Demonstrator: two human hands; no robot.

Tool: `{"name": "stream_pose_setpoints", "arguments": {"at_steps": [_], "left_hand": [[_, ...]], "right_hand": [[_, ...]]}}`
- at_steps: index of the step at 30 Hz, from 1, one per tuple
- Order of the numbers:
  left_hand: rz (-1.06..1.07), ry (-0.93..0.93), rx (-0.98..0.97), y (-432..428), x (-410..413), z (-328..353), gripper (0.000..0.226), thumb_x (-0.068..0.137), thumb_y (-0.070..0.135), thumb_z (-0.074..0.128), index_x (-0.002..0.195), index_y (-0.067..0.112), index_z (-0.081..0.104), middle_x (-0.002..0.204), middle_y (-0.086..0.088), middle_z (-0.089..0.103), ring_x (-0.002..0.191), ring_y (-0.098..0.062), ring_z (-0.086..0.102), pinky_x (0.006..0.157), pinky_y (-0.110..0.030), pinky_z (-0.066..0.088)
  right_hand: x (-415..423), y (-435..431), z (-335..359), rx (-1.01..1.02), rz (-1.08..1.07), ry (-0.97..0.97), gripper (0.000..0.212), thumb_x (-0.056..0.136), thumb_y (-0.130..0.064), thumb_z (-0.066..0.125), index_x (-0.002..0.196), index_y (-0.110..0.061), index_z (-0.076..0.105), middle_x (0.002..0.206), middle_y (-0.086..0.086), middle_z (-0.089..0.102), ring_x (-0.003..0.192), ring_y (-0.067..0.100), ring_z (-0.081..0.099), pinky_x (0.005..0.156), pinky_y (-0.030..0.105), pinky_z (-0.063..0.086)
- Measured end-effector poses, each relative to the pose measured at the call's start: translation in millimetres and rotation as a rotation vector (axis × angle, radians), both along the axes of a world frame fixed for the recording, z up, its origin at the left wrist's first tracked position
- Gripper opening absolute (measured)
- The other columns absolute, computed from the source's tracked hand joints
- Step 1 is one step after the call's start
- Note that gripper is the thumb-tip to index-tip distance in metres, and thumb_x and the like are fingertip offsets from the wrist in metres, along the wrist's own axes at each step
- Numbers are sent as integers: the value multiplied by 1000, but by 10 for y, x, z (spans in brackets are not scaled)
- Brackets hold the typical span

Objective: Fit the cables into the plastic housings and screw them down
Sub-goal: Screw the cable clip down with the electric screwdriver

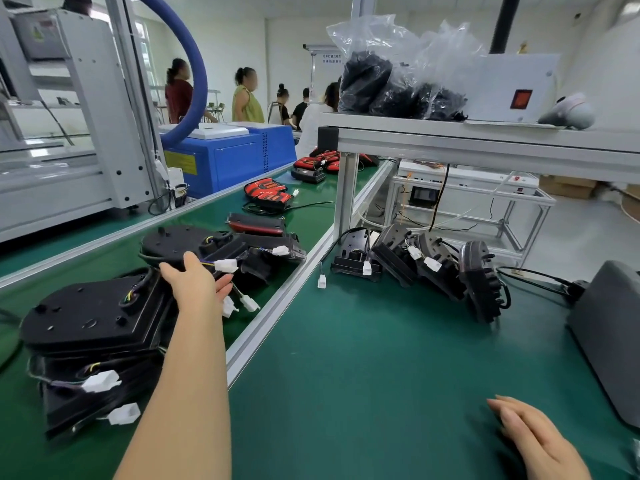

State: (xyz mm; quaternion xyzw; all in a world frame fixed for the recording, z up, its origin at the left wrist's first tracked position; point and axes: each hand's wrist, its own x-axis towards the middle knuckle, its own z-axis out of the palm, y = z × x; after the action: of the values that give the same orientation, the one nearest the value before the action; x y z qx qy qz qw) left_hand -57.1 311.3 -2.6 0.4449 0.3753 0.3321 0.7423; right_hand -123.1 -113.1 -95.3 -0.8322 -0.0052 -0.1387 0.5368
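Note:
Several black plastic housings with wired white connectors lie piled on the green conveyor belt (114,244) at left. My left hand (197,284) reaches over them. Its thumb lies on the near rim of a round-ended black housing (169,242) and its fingers curl below that rim, beside a white connector (225,265); the fingertips are hidden. A larger black housing (90,315) sits just left of my wrist. My right hand (531,441) rests flat on the green work mat (374,358), fingers straight, holding nothing. A row of black housings (433,268) leans together at the mat's far side.
An aluminium rail (277,306) separates belt and mat. A frame post (344,195) carries a shelf with bags of black parts (391,81). A grey device (609,334) stands at right. Red lamp units (266,194) lie farther along the belt. People stand in the background.

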Motion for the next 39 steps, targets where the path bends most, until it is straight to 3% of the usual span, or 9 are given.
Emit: {"name": "stream_pose_setpoints", "arguments": {"at_steps": [8, 12, 14, 17, 20, 24, 27, 32, 39], "left_hand": [[-71, 17, 72, -242, -204, -114, 63, 98, 38, 41, 151, 24, 11, 107, -2, 51, 80, -19, 66, 96, -43, 49], [-26, 83, 203, -413, -266, -191, 51, 95, 34, 45, 140, 17, 29, 142, -12, 36, 91, -25, 60, 76, -36, 52], [9, 136, 284, -485, -256, -253, 62, 94, 31, 47, 148, 16, 21, 152, -10, 17, 107, -30, 55, 93, -41, 48], [89, 159, 371, -603, -280, -327, 65, 93, 27, 49, 151, 17, 19, 153, -11, 13, 123, -32, 44, 107, -41, 37], [130, 84, 464, -767, -284, -409, 58, 91, 22, 47, 146, 16, 29, 141, -12, 29, 112, -28, 47, 93, -36, 39], [-277, 49, 625, -1151, -205, -495, 18, 96, 27, 45, 105, 32, 60, 102, 4, 61, 85, -13, 61, 69, -26, 41], [-587, 112, 738, -1444, -165, -505, 19, 94, 30, 49, 81, 34, 62, 81, 7, 65, 69, -9, 63, 62, -25, 42], [-868, 250, 1111, -1903, -139, -652, 30, 92, 39, 51, 65, 26, 51, 59, 12, 53, 63, -11, 51, 61, -27, 40], [-907, 353, 1429, -2351, 13, -650, 28, 96, 41, 41, 76, 24, 51, 83, 9, 60, 79, -16, 53, 64, -29, 40]], "right_hand": [[11, -8, 26, 38, 3, 60, 22, 90, -6, 59, 85, -22, 73, 109, -6, 65, 105, 13, 55, 79, 1, 34], [8, -6, 52, 10, -8, 58, 25, 88, -3, 61, 84, -25, 72, 108, -3, 66, 94, -5, 52, 75, -5, 30], [1, -9, 56, 12, -10, 67, 25, 88, -3, 61, 84, -25, 72, 108, -4, 65, 93, -16, 51, 73, -6, 32], [-6, -5, 54, 7, -9, 75, 25, 87, -3, 62, 85, -26, 72, 108, -6, 65, 90, -22, 49, 73, -7, 31], [-13, -4, 50, 1, -5, 77, 24, 87, -2, 63, 85, -24, 72, 108, -5, 64, 92, -13, 52, 74, -7, 31], [-7, -16, 42, 1, 8, 99, 23, 86, -1, 63, 85, -23, 71, 107, -6, 64, 92, -20, 50, 75, -6, 32], [44, -56, 42, 51, 13, 164, 19, 87, -4, 64, 87, -22, 70, 104, -7, 65, 97, -5, 57, 76, -1, 38], [393, -123, 214, 149, -77, 287, 27, 89, -17, 64, 115, -16, 60, 119, 1, 62, 106, 17, 59, 89, 33, 49], [1349, -185, 496, -233, -253, 150, 67, 83, -35, 68, 139, -12, 39, 141, 7, 45, 125, 24, 46, 101, 38, 38]]}}
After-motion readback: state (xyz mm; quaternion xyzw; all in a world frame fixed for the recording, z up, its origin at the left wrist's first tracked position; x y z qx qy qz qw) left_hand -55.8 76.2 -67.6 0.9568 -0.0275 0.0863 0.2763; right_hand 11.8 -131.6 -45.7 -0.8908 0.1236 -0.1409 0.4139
